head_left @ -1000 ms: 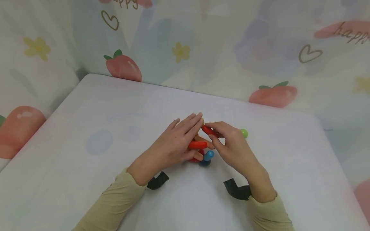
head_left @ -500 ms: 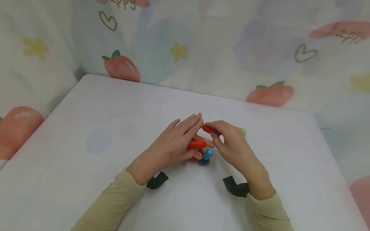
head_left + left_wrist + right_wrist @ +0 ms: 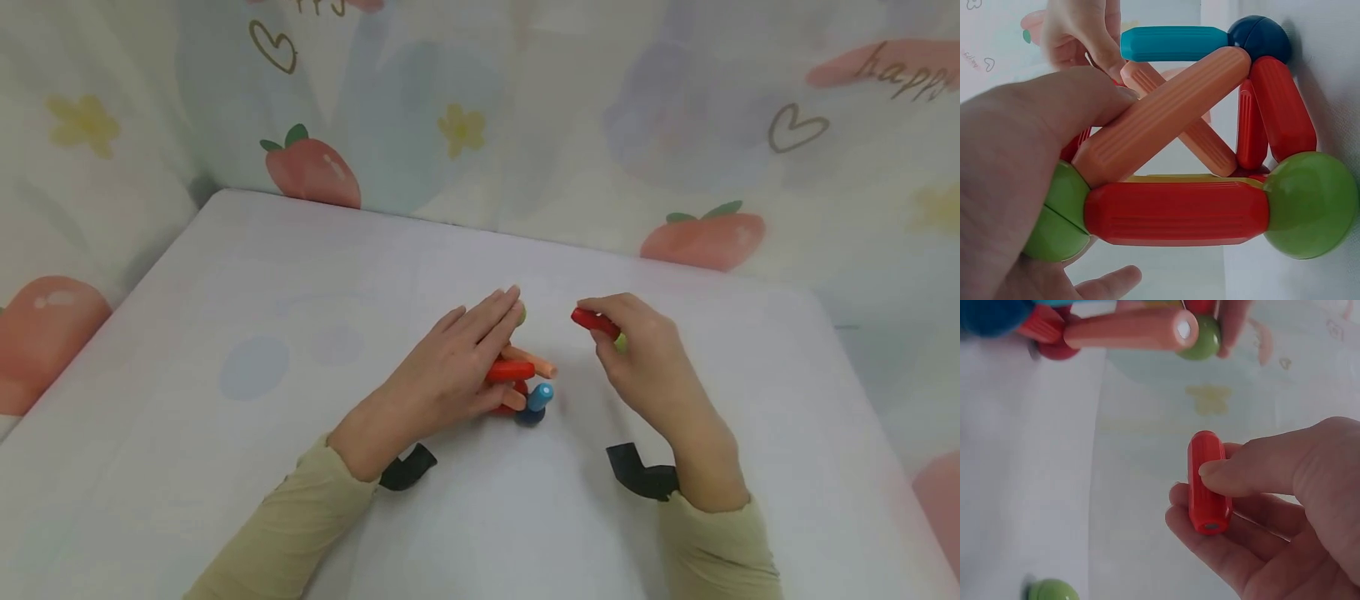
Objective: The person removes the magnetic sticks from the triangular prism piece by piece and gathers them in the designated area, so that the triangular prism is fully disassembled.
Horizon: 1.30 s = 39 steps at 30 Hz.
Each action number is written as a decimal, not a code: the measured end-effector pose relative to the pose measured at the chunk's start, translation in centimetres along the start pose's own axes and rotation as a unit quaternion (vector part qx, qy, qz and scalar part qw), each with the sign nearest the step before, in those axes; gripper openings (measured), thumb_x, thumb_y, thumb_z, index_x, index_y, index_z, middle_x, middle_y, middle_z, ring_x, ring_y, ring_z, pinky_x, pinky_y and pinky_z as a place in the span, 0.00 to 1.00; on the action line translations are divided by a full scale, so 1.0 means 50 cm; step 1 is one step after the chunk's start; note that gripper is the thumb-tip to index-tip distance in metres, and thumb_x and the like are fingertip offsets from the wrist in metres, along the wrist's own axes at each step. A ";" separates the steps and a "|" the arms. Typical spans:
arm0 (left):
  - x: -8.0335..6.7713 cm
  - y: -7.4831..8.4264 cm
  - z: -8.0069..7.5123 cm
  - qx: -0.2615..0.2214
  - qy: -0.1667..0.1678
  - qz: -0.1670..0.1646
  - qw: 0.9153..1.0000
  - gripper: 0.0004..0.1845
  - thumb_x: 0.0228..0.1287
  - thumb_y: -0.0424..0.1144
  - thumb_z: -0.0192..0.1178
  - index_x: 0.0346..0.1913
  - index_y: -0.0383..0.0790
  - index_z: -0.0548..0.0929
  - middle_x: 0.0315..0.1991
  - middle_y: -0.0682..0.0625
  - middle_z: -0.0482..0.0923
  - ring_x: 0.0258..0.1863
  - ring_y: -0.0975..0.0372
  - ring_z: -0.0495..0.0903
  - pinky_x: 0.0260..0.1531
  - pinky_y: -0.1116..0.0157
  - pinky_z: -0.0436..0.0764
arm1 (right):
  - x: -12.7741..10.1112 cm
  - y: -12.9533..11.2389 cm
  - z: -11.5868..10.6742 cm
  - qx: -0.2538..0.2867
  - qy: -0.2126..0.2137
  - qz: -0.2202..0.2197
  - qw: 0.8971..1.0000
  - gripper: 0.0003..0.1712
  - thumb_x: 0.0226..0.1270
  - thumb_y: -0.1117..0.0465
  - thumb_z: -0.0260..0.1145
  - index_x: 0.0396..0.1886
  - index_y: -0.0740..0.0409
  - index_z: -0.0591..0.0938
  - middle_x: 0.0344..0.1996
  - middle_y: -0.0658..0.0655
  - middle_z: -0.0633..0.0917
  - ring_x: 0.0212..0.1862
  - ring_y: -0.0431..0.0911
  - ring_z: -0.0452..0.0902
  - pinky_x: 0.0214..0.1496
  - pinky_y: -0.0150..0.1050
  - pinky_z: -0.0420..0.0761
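My left hand grips a frame of magnetic building sticks and balls. In the left wrist view, its thumb lies against a green ball and an orange stick. A red stick runs from there to another green ball near the table. The far corner has a dark blue ball with a light blue stick attached. To the right, apart from the frame, my right hand pinches a loose red stick between thumb and fingers. My left hand hides much of the frame from above.
A loose green ball sits on the white table, mostly hidden behind my right hand in the head view. Black curved pieces stick out at both wrists. A printed cloth backdrop stands behind the table.
My right hand has moved right, away from the frame, carrying the red stick with it. My left hand keeps its place on the frame.
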<state>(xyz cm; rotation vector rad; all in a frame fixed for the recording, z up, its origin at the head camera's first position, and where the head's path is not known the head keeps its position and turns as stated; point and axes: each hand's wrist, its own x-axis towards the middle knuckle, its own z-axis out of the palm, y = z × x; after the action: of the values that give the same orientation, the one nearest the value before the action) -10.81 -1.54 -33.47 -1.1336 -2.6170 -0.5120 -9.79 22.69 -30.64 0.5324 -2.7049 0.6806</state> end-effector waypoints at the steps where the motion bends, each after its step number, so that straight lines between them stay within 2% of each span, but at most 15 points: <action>1: 0.001 0.000 -0.001 -0.002 0.001 0.001 1.000 0.50 0.56 0.57 0.71 0.75 0.36 0.61 0.76 0.44 0.60 0.74 0.53 0.63 0.67 0.50 0.72 | 0.000 0.003 -0.005 -0.003 0.004 0.007 1.000 0.21 0.60 0.77 0.67 0.54 0.66 0.81 0.47 0.64 0.83 0.45 0.56 0.80 0.47 0.55 0.85; 6: 0.004 -0.003 -0.001 -0.010 0.004 0.005 1.000 0.48 0.57 0.54 0.71 0.75 0.36 0.61 0.76 0.44 0.60 0.74 0.53 0.63 0.66 0.53 0.73 | -0.006 0.018 -0.023 -0.012 0.017 0.029 0.999 0.22 0.60 0.77 0.67 0.55 0.66 0.81 0.47 0.64 0.81 0.44 0.55 0.77 0.44 0.53 0.83; 10: 0.001 -0.006 0.001 -0.011 0.004 0.006 1.000 0.48 0.57 0.54 0.71 0.75 0.35 0.61 0.76 0.43 0.60 0.74 0.53 0.63 0.65 0.53 0.74 | -0.011 0.032 -0.031 -0.013 0.028 0.028 0.999 0.20 0.60 0.77 0.66 0.53 0.66 0.82 0.45 0.63 0.82 0.42 0.53 0.76 0.44 0.36 0.78; 12: 0.001 -0.006 0.001 -0.012 0.006 0.006 1.000 0.48 0.58 0.53 0.71 0.75 0.35 0.62 0.75 0.43 0.61 0.74 0.52 0.63 0.65 0.53 0.74 | -0.013 0.039 -0.035 -0.013 0.031 0.027 0.999 0.18 0.60 0.77 0.66 0.51 0.66 0.83 0.43 0.63 0.82 0.40 0.52 0.76 0.42 0.31 0.74; 15: 0.002 -0.006 0.001 -0.011 0.008 0.006 1.000 0.47 0.58 0.52 0.71 0.75 0.35 0.61 0.76 0.44 0.60 0.74 0.52 0.63 0.65 0.54 0.74 | -0.013 0.048 -0.041 -0.016 0.019 0.037 0.999 0.17 0.59 0.77 0.65 0.49 0.67 0.83 0.42 0.64 0.81 0.40 0.53 0.75 0.42 0.36 0.74; 19: 0.004 -0.007 0.005 -0.011 0.021 0.015 1.000 0.46 0.58 0.50 0.72 0.74 0.34 0.63 0.74 0.43 0.62 0.73 0.52 0.65 0.64 0.55 0.75 | -0.015 0.056 -0.043 -0.024 -0.042 0.082 0.995 0.17 0.61 0.75 0.64 0.51 0.68 0.81 0.43 0.67 0.79 0.43 0.58 0.74 0.44 0.52 0.78; 21: 0.003 -0.007 0.008 -0.010 0.026 0.021 0.999 0.46 0.58 0.51 0.72 0.73 0.33 0.64 0.74 0.43 0.63 0.73 0.52 0.65 0.63 0.56 0.76 | -0.016 0.061 -0.041 -0.026 -0.073 0.100 0.992 0.17 0.63 0.74 0.64 0.52 0.68 0.81 0.44 0.68 0.79 0.44 0.59 0.74 0.45 0.55 0.79; 29: 0.001 -0.007 0.008 -0.011 0.029 0.020 0.999 0.49 0.56 0.55 0.72 0.73 0.33 0.63 0.74 0.42 0.63 0.74 0.51 0.64 0.64 0.56 0.75 | -0.014 0.079 -0.032 -0.034 -0.129 0.132 0.982 0.17 0.65 0.73 0.64 0.53 0.67 0.81 0.44 0.67 0.81 0.45 0.60 0.75 0.50 0.58 0.80; 34: 0.001 -0.006 0.006 -0.015 0.022 0.021 0.999 0.48 0.57 0.55 0.72 0.73 0.33 0.63 0.75 0.42 0.61 0.74 0.51 0.64 0.65 0.56 0.75 | -0.017 0.091 -0.027 -0.041 -0.146 0.155 0.976 0.16 0.66 0.72 0.62 0.53 0.67 0.81 0.45 0.67 0.81 0.47 0.60 0.74 0.52 0.58 0.79; 39: 0.000 -0.005 0.003 -0.026 0.007 0.013 1.000 0.47 0.58 0.52 0.71 0.75 0.33 0.61 0.77 0.43 0.58 0.76 0.51 0.61 0.66 0.56 0.73 | -0.018 0.104 -0.020 -0.038 -0.152 0.155 0.975 0.15 0.65 0.73 0.62 0.51 0.68 0.81 0.44 0.67 0.80 0.46 0.60 0.74 0.52 0.57 0.79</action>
<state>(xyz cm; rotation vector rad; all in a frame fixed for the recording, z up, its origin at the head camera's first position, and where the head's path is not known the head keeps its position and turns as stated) -10.98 -1.64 -33.67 -1.1732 -2.5886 -0.5839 -10.97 27.69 -32.15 0.2082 -3.1277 0.6071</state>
